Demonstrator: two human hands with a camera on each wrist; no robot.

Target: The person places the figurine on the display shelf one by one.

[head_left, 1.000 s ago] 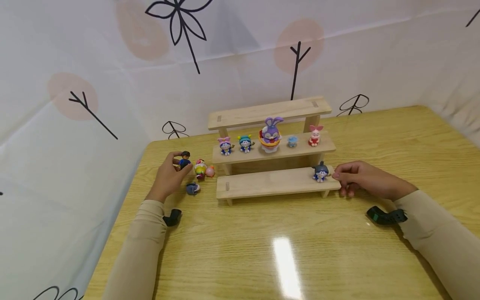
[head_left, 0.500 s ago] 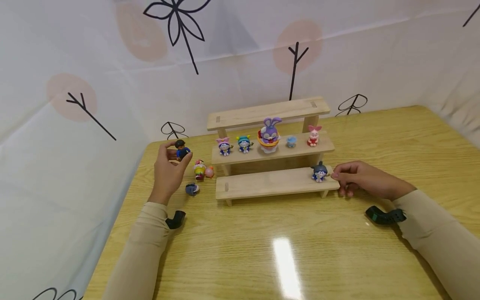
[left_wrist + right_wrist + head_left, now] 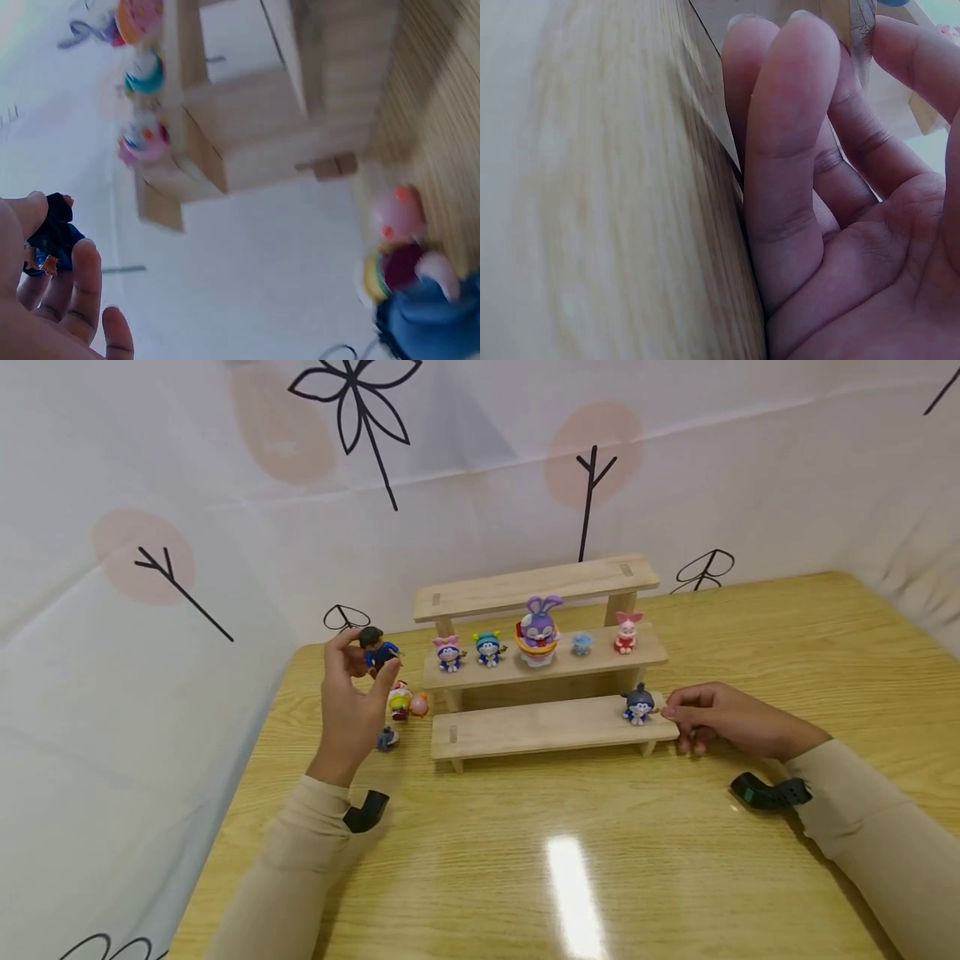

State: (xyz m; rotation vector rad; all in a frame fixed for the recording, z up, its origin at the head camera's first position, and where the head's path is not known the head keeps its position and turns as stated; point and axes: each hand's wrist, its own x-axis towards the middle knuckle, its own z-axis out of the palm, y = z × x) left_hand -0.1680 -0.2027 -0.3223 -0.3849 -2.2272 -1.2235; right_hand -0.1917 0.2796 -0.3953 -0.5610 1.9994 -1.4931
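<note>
My left hand (image 3: pixel 352 718) pinches a small figurine (image 3: pixel 381 653) with dark hair and a blue top, raised above the table left of the wooden tiered stand (image 3: pixel 532 727). In the left wrist view the figurine (image 3: pixel 56 232) sits between thumb and fingers. At the right end of the stand's lowest step, my right hand (image 3: pixel 723 718) grips the board's edge between thumb and fingers; the right wrist view shows the board end (image 3: pixel 862 34) there. Beside those fingertips a grey-hooded figurine (image 3: pixel 640 706) stands on that step.
On the middle step stand several figurines, among them a purple rabbit (image 3: pixel 538 631) and a pink pig (image 3: pixel 627 633). A yellow-and-red figurine (image 3: pixel 400 702), a pink round one (image 3: pixel 420 704) and a blue-grey one (image 3: pixel 387 739) lie on the table left of the stand.
My left hand has lifted the blue-topped figurine from the table, moving up and slightly right toward the stand. The right hand stays at the lowest step's end.
</note>
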